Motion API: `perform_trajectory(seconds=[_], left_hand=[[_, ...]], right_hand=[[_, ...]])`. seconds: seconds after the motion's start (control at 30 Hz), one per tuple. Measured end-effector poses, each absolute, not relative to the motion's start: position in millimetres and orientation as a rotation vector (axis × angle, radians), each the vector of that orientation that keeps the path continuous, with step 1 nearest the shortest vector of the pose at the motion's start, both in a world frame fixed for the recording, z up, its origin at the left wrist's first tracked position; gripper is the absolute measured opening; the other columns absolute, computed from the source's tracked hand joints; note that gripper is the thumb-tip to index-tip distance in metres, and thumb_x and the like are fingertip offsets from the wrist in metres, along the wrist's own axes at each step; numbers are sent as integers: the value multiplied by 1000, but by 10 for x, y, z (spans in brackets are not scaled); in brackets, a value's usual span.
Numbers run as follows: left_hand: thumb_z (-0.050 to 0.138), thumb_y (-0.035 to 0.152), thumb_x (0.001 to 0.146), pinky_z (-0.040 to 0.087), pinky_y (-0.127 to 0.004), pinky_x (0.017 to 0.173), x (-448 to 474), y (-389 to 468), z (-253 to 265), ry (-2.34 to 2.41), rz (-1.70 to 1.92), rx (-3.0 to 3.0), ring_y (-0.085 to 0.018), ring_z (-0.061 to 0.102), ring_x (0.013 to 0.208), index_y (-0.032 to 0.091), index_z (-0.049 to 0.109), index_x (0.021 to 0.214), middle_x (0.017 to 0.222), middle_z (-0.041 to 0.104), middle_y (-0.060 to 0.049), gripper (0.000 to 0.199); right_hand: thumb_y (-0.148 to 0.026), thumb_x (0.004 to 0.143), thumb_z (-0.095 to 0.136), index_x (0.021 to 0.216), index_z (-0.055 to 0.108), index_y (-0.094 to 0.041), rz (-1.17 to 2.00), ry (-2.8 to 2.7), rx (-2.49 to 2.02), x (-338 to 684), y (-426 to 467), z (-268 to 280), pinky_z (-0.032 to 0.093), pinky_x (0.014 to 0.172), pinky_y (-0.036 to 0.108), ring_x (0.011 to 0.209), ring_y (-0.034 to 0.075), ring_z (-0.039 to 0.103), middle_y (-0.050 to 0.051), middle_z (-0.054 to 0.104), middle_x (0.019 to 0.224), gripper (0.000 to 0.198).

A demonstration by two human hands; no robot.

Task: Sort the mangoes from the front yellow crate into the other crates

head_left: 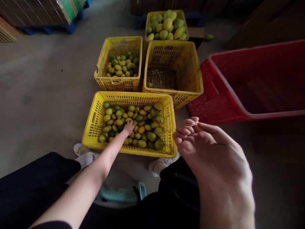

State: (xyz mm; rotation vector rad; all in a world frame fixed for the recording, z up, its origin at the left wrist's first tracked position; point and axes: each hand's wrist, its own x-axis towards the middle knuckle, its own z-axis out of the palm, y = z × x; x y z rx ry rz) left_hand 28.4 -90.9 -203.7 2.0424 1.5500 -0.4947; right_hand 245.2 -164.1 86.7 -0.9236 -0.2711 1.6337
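Observation:
Below me stands a yellow plastic crate (88, 127) with many green and yellow lemons (141, 129) in its bottom. My left hand (129, 127) reaches down into it, fingers spread over the fruit and touching it. I see no lemon clearly gripped there. Raised close to the camera, my right hand (212, 152) is to the right of that crate, palm showing. Its fingers are loosely bent, the thumb lies near their tips, and the palm is bare.
Behind stand a yellow crate with smaller green lemons (124, 65), a deep yellow crate (197, 73) with one fruit inside, and a full crate of larger lemons (166, 25). A red crate (219, 95) is at right. A light-blue stool (119, 194) shows between my legs.

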Motion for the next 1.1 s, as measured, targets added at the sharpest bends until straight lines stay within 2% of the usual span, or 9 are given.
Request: perform_trajectory(seconds=[0.2,0.37,0.43,0.53,0.63,0.7,0.87,1.0,1.1], left_hand=[[75,18,70,38,-49,107,197,-792,-1977,1535,-368,1938,-39,44,131,17,64,122,141,51,-20,53],[61,36,87,46,-34,101,178,-725,-1405,1559,74,1742,-23,60,115,22,64,121,125,65,-9,37],[64,35,85,48,-32,98,254,-720,-961,1363,453,1649,-21,61,113,20,65,118,123,67,-8,36],[68,43,83,50,-37,94,425,-721,-218,995,672,1687,-25,60,115,23,61,127,132,61,-8,49],[55,49,89,50,-44,93,574,-710,311,961,687,1717,-32,52,127,26,56,133,136,57,-5,49],[41,51,95,49,-46,93,625,-689,430,1003,690,1726,-33,47,132,26,55,133,136,57,-3,48],[42,43,98,45,-40,102,602,-777,-68,1120,665,1720,-26,56,123,20,62,123,126,65,-6,39],[55,29,90,42,-36,105,601,-1040,-850,1464,99,1558,-27,60,118,16,69,104,119,69,-11,24],[65,23,81,38,-45,108,707,-1089,-1301,1544,-91,1450,-36,53,126,16,66,109,125,65,-16,29]], right_hand=[[-15,79,56,78,63,-26,1603,-154,-1017,2500,-1699,1007,56,62,32,71,15,59,2,63,81,13],[-13,75,54,81,62,-26,1634,-118,-998,2576,-1734,1054,59,68,34,83,19,65,5,65,88,16],[-14,73,52,84,63,-24,1565,-69,-1045,2574,-1747,1087,60,72,38,95,23,67,8,66,100,18],[-23,75,53,87,62,-24,1503,-67,-1118,2495,-1757,1133,61,72,46,103,29,66,10,65,108,15],[-41,83,54,94,63,-24,1619,-58,-1050,2358,-1760,1166,61,68,47,92,26,67,8,67,98,23],[-46,86,51,94,63,-22,1690,-20,-1015,2295,-1766,1180,60,58,39,79,22,66,6,67,89,28],[-35,86,54,87,62,-25,1673,-87,-985,2391,-1817,1187,41,37,22,60,15,57,2,65,78,13],[-33,85,55,81,61,-25,1580,-148,-933,2556,-1865,1172,41,38,21,61,14,57,2,64,77,11],[-32,84,57,81,61,-26,1570,-154,-884,2634,-1887,1130,45,41,24,64,15,60,2,64,80,8]])
